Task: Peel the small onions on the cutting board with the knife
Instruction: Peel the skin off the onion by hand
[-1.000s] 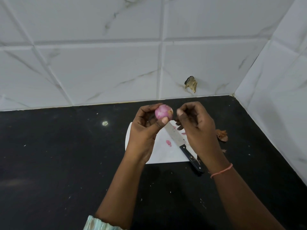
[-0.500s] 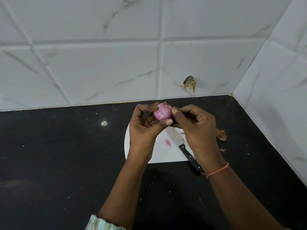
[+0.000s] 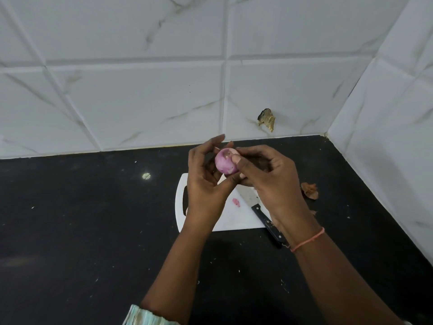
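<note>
While the white marbled wall tiles (image 3: 131,95) fill the upper half of the frame, a black countertop (image 3: 77,231) spreads across the lower half. At centre lies a white cutting board (image 3: 236,219), partly hidden beneath two forearms. Above it, the left hand (image 3: 206,184) cradles a small pink onion (image 3: 225,163) with curled fingers and thumb, and the right hand (image 3: 269,181) pinches the same onion, its thumb pressed on the upper right side. A knife (image 3: 260,212) rests on the board's right part, its black handle reaching over the lower edge onto the counter, untouched. Brown onion skins (image 3: 309,190) sit on the counter right of the board. A thin orange band (image 3: 308,239) circles the right wrist. One pink scrap (image 3: 236,202) lies on the board.
</note>
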### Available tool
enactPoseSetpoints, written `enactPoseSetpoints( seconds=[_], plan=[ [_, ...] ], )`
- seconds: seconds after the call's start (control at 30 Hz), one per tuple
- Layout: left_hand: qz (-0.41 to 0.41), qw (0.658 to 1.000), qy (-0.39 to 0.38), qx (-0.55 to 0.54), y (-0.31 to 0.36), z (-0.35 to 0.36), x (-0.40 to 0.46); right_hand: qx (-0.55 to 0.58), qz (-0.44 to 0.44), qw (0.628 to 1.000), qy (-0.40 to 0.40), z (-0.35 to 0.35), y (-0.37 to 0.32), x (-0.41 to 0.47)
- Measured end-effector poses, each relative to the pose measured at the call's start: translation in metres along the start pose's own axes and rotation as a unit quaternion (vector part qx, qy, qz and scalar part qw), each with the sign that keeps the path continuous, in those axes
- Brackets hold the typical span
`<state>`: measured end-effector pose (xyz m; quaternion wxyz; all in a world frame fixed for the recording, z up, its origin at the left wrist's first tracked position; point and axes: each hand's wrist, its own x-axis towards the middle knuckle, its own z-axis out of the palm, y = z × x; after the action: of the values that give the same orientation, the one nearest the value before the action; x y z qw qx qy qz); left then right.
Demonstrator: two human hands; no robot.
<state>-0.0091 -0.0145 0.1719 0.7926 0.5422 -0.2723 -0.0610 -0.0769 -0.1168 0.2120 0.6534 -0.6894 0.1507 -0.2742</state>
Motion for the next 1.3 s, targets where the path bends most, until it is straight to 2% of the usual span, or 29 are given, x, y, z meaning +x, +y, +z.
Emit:
enactPoseSetpoints(
  seconds=[0.1, 0.17, 0.23, 0.47, 0.63, 1.0, 1.13, 1.3],
  plan=[
    [-0.009, 0.997, -0.049, 0.056, 0.003, -0.002, 0.003, -0.024, -0.033, 0.999, 0.031, -0.003, 0.002, 0.001],
    [-0.042, 0.993, -0.099, 0.051, 0.006, -0.004, 0.002, -0.063, -0.053, 0.995, 0.051, -0.007, 0.007, 0.003],
    [-0.062, 0.99, -0.113, 0.055, 0.007, -0.006, 0.003, -0.081, -0.053, 0.994, 0.055, -0.01, 0.013, 0.005],
    [-0.1, 0.993, -0.067, 0.005, 0.006, -0.008, 0.004, -0.157, -0.069, 0.983, 0.072, -0.016, 0.017, 0.007],
    [-0.114, 0.993, -0.037, -0.017, 0.008, -0.009, 0.005, -0.106, -0.037, 0.994, 0.013, -0.016, 0.01, 0.007],
    [-0.112, 0.994, -0.018, -0.002, 0.01, -0.012, 0.004, -0.245, -0.135, 0.96, -0.018, -0.019, 0.016, 0.009],
    [-0.114, 0.993, -0.014, -0.003, 0.012, -0.013, 0.004, -0.252, -0.169, 0.953, -0.02, -0.019, 0.019, 0.007],
    [-0.116, 0.993, -0.009, -0.009, 0.014, -0.01, 0.004, -0.23, -0.148, 0.962, -0.013, -0.021, 0.017, 0.007]
  ],
)
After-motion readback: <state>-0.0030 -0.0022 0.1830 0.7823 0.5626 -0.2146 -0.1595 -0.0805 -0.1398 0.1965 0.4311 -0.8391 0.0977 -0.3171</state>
